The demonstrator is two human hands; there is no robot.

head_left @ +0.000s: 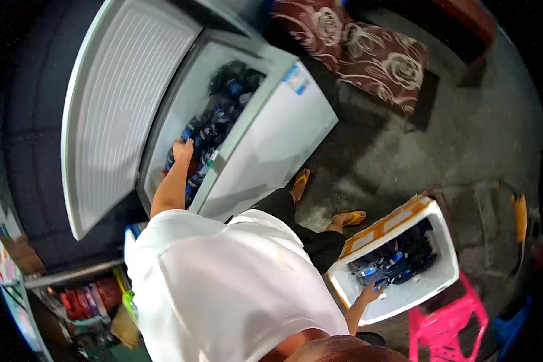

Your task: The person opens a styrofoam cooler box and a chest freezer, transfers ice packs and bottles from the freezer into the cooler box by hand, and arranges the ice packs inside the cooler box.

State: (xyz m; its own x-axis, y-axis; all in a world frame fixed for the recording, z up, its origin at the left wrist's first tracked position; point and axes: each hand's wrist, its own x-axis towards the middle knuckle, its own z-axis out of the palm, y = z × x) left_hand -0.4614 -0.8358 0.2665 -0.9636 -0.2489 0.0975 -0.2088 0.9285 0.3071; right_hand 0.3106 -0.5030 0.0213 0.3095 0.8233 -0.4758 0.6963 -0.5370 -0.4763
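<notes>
My left hand (183, 149) reaches into an open white chest freezer (283, 145). Its fingers are closed at the edge of a heap of dark packs with blue parts (214, 123); what they hold is too blurred to name. On the other side, my right hand (370, 294) is inside a white foam box (431, 292). Its fingers are bent around a small blue part, beside dark and blue packs (398, 259) like those in the freezer. The grip is partly hidden.
The freezer's ribbed lid (123, 102) stands raised at the left. A pink plastic stool (449, 320) is beside the foam box. Brown patterned cushions (386, 60) lie at the top. Lower left, a shelf or bin holds red packages (87, 301). My sandalled feet (350, 218) are on the concrete floor.
</notes>
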